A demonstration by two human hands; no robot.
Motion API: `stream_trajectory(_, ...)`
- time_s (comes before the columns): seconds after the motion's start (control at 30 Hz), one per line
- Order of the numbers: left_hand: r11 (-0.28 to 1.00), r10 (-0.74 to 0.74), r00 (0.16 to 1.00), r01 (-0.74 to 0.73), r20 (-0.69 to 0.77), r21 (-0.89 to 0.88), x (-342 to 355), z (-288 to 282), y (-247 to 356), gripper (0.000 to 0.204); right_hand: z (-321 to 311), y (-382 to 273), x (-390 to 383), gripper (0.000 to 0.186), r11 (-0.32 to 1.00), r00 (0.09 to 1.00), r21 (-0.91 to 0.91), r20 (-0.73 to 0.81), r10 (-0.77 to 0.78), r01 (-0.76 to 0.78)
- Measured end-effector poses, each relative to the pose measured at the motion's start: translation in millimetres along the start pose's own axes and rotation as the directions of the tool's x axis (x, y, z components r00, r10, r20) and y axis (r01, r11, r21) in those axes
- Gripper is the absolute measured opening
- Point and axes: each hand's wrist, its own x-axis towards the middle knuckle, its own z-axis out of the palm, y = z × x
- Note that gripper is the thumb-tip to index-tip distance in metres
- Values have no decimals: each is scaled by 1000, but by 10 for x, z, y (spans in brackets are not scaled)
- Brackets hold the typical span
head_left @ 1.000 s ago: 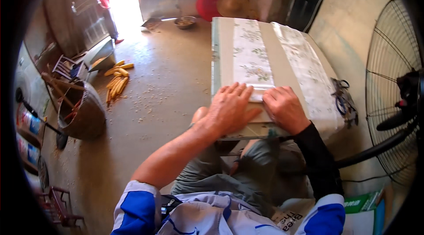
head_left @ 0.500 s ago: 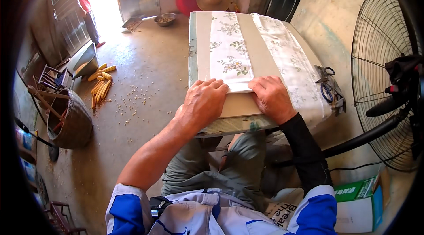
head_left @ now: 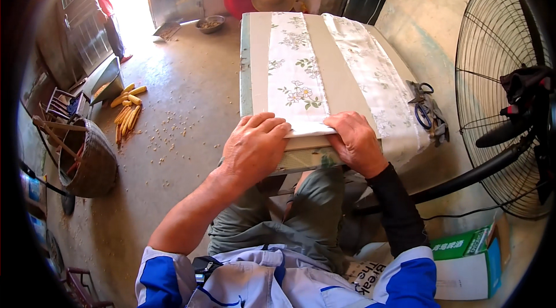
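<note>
A long white cloth strip (head_left: 293, 70) printed with flowers and leaves runs lengthwise down the table (head_left: 245, 76). My left hand (head_left: 255, 147) grips the left corner of its near end, fingers curled over the fabric. At the other corner, my right hand (head_left: 358, 144) pinches the cloth with the thumb underneath hidden. Between my hands the end is folded into a thick white hem, close to the table's near edge. To the right lies a second white floral cloth (head_left: 376, 73), draping toward the table's right side, apart from my fingers.
Dark-handled scissors (head_left: 423, 114) rest at the table's right edge. Beside it stands a large black fan (head_left: 498, 105). A woven basket (head_left: 92, 160), corn cobs (head_left: 127, 117) and scattered kernels are on the floor at left. A person (head_left: 105, 12) stands near the bright doorway. A green-and-white carton (head_left: 463, 267) sits lower right.
Both hands have drawn the strip's folded end toward me, nearer the table's front edge. The view has shifted slightly. The second cloth stays in place on the table.
</note>
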Motion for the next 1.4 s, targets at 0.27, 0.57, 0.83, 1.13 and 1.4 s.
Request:
stream_trajectory(0.27,968,-126,992,121,-9,-219,-8,-46,-184,25,69,5,28,27,973,982,159,-64,178,-166)
stream_trajectory(0.57,938,-249,964,215,-96,-273,34,90,-263,34,147,-20,81,35,935,946,212,-100,310,-284)
stream_trajectory(0.83,897,-329,944,304,-24,-320,88,103,-279,39,205,-6,87,41,844,878,299,-41,477,-445)
stream_trajectory(1.13,908,-345,939,328,-17,-261,139,179,-378,48,312,-9,86,44,846,859,251,-88,504,-471)
stream_trajectory(1.4,918,-355,934,358,50,-170,201,190,-383,50,379,-106,116,42,872,851,91,-190,489,-481)
